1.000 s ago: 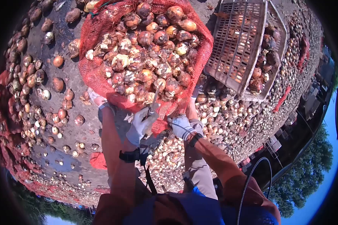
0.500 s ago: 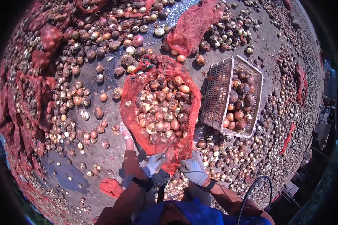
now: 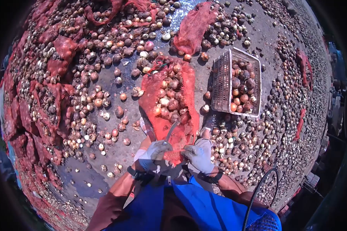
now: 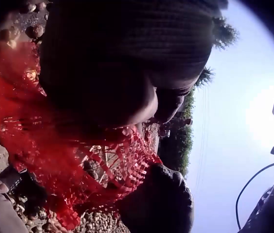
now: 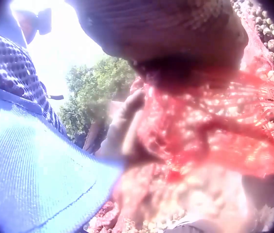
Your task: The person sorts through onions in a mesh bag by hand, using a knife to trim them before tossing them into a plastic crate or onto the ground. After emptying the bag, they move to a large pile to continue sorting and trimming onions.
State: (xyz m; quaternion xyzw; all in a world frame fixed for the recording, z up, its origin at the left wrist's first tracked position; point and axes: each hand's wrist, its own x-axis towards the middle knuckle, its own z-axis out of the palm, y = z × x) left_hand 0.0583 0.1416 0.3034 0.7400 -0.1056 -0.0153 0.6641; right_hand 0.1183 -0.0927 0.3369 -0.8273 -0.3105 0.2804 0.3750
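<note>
Onions (image 3: 173, 104) fill a red mesh bag (image 3: 150, 94) that stands between the person's feet. Its near edge is drawn up toward the body, and both gloved hands are at that edge. The left hand (image 3: 157, 151) grips the mesh; a thin curved blade (image 3: 171, 131), like a small sickle's, sticks out from its fingers, its handle hidden. Opposite it, the right hand (image 3: 200, 157) pinches the same edge, with a short strip of mesh stretched between the hands. In the left wrist view the mesh (image 4: 122, 165) spans between two dark, shadowed gloves.
To the right of the bag stands a tilted plastic crate (image 3: 223, 82) with onions inside. Another red mesh bag (image 3: 194, 29) lies ahead. Loose onions (image 3: 235, 142) cover the ground on both sides, with piled red bags (image 3: 27, 127) at the far left.
Both hands have come closer to the body, drawing the bag's near edge with them. The bag's mouth has narrowed and fewer onions show. The head view also shifted.
</note>
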